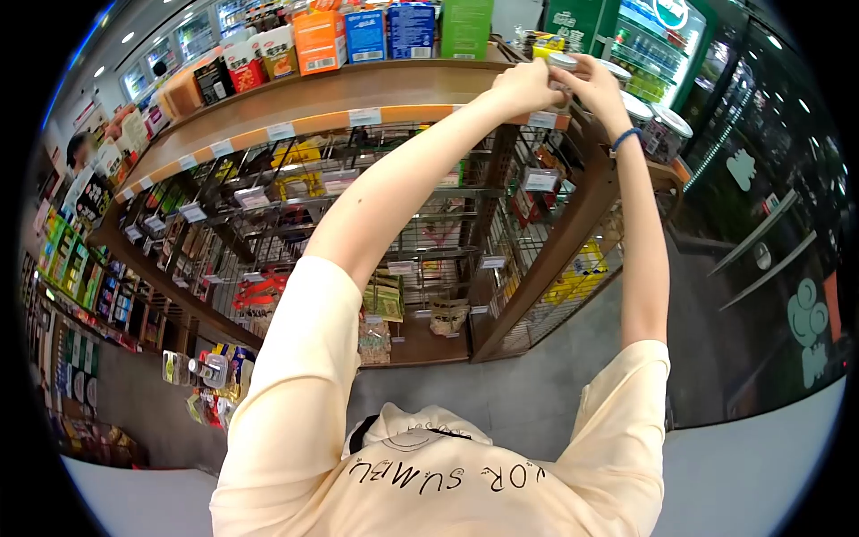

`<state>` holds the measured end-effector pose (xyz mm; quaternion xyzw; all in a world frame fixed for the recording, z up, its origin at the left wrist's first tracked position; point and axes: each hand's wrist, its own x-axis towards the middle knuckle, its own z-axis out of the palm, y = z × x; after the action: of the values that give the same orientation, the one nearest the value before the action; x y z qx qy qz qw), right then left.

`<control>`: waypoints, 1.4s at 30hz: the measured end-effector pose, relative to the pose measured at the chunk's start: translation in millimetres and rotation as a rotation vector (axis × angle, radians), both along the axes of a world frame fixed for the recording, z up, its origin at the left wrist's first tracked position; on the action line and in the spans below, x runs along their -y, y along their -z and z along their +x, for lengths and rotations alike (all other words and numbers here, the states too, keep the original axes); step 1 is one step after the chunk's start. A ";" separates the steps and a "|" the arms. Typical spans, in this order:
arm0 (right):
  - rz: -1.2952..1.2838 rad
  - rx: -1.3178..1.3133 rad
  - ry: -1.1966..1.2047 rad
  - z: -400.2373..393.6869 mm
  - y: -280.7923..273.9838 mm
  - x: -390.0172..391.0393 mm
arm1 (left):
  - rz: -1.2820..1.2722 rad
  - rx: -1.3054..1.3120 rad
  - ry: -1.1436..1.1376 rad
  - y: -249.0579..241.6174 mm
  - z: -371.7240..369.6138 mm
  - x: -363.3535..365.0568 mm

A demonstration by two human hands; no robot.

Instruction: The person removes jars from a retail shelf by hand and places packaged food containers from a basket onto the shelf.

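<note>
The biggest thing here is the wooden shelf (420,85), its top running across the view with price tags (365,117) along the front edge and wire racks of packaged goods below. The cream shirt (447,497) of the one at work fills the bottom, both bare arms stretched up and forward over the racks. Off to the right stands a dark glass door (761,268) with pale cartoon shapes on it, and beyond the far right end of the shelf there's a lit fridge (658,54) of drinks.

Along the back of the top is a row of boxes: a green box (466,31), an orange box (319,42), a dark blue box (412,32) and a brighter blue box (365,36), with smaller packs to their left. Down in the racks I can see yellow packs (577,273), a green bag (385,297) and red packs (259,291). Another person (82,170) is over at the far left, beyond the shelf.

The left hand (525,89) has its fingers curled against a small jar (562,63) near the right end of the top; the right hand (598,89) closes on it from the other side, fingers at the lid. The jar is upheld between them, partly hidden by fingers. Beside the right hand sit more lidded jars (667,132). A blue band (626,137) circles the right wrist.
</note>
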<state>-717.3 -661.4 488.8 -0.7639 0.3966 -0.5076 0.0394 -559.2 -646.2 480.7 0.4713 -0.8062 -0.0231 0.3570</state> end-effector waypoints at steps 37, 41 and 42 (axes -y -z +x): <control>0.578 -0.174 -1.387 357.2 221.7 -356.5 | 0.210 -0.699 -1.006 221.2 250.5 -506.5; 0.738 -0.223 -1.387 384.2 259.6 -389.0 | 0.184 -0.807 -1.081 267.1 271.1 -532.1; 0.780 -0.237 -1.377 391.7 272.3 -395.6 | 0.215 -0.815 -1.089 280.4 278.6 -539.0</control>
<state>-325.6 -265.8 216.4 -0.8171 -0.0136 -0.1095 0.5658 -280.6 -107.3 200.3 0.7957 -0.2493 -0.0954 0.5437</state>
